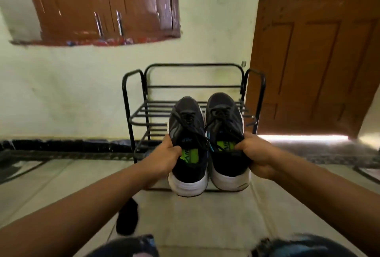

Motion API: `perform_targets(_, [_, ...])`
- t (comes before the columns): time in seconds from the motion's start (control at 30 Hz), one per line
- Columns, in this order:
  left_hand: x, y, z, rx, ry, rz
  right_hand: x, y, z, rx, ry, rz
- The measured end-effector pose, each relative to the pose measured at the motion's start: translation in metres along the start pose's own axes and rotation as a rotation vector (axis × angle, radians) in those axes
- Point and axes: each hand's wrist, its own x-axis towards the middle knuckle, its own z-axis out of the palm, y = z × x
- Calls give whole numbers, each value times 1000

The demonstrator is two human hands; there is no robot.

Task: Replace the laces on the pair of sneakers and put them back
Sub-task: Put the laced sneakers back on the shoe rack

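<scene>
Two dark grey sneakers with white soles, black laces and green insoles are held side by side in front of a black metal shoe rack point(133, 96). My left hand point(164, 158) grips the collar of the left sneaker point(186, 121), thumb inside the opening. My right hand point(259, 154) grips the collar of the right sneaker point(225, 116) the same way. Both toes point away from me, over the rack's upper shelf. The heels hang in the air, below the shelf's front edge.
The rack stands against a pale yellow wall, beside a brown wooden door point(320, 51) at right. A dark sock-like item point(127, 219) lies on the tiled floor near my left forearm. My knees show at the bottom edge. A brown shuttered window point(102, 3) is upper left.
</scene>
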Motion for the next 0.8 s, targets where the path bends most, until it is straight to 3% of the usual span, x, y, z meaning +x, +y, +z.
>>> perform_targets(0.33, [103, 52, -15, -68, 151, -72, 96, -60, -4, 64, 69, 83])
perform_targets(0.67, [242, 35, -10, -236, 354, -135, 228, -59, -13, 160, 177, 88])
perform_targets(0.8, [256, 15, -18, -359, 325, -78, 249, -47, -9, 265, 190, 79])
